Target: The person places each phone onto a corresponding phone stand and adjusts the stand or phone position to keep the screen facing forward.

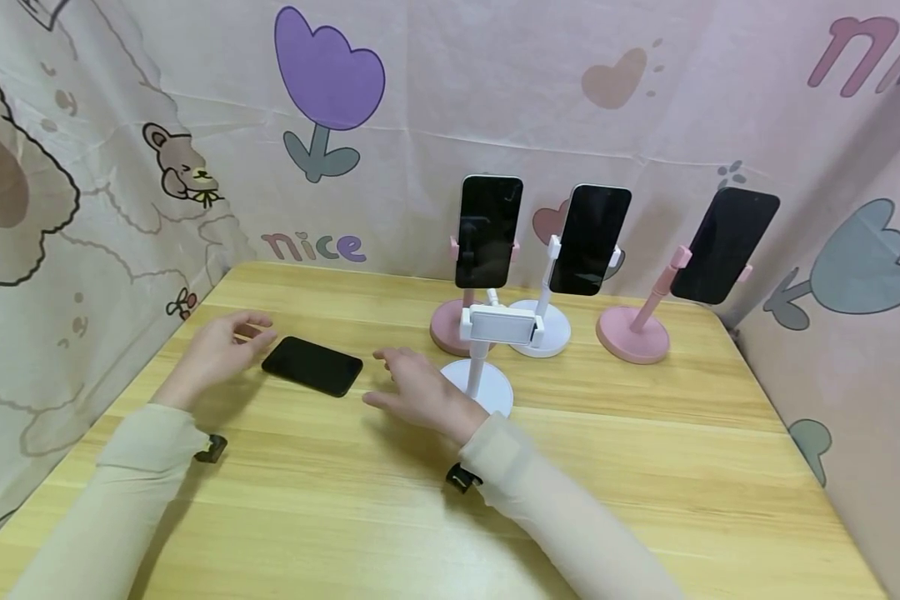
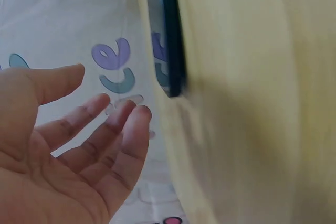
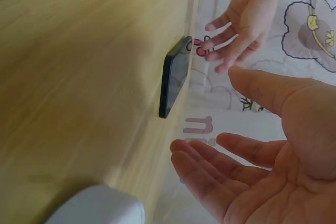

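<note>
A black smartphone (image 1: 312, 367) lies flat, screen up, on the left part of the wooden table. Just off its left end is my left hand (image 1: 223, 348), fingers loosely bent and holding nothing. My right hand (image 1: 423, 392) hovers past the phone's right end, thumb and fingers apart, with nothing in it. Both wrist views show a gap between hand and phone (image 2: 170, 35). Close behind my right hand stands a white phone stand (image 1: 480, 375) with an unoccupied clamp; part of its round base (image 3: 100, 208) shows in the right wrist view.
Farther back, a pink stand (image 1: 450, 325), a white stand (image 1: 551, 329) and another pink stand (image 1: 633, 337) each hold an upright black phone. A printed curtain (image 1: 435, 100) hangs behind and beside the wooden table (image 1: 330, 517).
</note>
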The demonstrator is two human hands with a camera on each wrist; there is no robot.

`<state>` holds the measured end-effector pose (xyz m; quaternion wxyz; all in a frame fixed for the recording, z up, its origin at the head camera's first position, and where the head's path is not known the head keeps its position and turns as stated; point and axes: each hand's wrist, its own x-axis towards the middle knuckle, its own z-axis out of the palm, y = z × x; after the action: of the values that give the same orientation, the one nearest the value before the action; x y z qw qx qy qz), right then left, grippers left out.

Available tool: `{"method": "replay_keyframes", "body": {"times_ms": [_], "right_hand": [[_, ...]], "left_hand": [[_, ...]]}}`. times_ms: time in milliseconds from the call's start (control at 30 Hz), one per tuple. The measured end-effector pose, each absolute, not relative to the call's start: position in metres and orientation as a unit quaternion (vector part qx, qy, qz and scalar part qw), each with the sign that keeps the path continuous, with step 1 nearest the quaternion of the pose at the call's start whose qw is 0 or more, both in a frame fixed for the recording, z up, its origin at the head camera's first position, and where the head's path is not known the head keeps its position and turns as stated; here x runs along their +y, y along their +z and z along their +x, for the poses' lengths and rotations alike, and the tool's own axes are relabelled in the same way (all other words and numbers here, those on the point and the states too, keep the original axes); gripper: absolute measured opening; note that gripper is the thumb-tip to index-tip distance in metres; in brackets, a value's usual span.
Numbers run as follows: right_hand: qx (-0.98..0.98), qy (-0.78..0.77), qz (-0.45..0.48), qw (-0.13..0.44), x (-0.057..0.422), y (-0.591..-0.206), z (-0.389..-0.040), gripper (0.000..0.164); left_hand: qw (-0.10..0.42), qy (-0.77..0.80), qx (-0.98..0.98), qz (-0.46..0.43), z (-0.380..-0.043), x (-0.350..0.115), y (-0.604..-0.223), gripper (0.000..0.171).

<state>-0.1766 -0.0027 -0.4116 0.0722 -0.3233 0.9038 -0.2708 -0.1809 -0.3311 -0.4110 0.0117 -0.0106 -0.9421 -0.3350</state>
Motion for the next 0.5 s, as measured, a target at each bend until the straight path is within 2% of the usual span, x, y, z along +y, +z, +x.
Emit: {"method": "replay_keyframes", "body": {"times_ms": [200, 500], "right_hand": [[0.914, -0.240, -0.319, 0.069, -0.021, -0.413, -0.182, 0.067], [0.932, -0.207, -0.282, 0.099, -0.046, -0.417, -0.196, 0.071]], "left_hand": [[-0.020, -0.315, -0.949, 0.001, -0.181, -0.344, -0.419, 0.052], [-0.041, -0.300, -0.953, 0.016, -0.181, -0.350, -0.426, 0.058]]}}
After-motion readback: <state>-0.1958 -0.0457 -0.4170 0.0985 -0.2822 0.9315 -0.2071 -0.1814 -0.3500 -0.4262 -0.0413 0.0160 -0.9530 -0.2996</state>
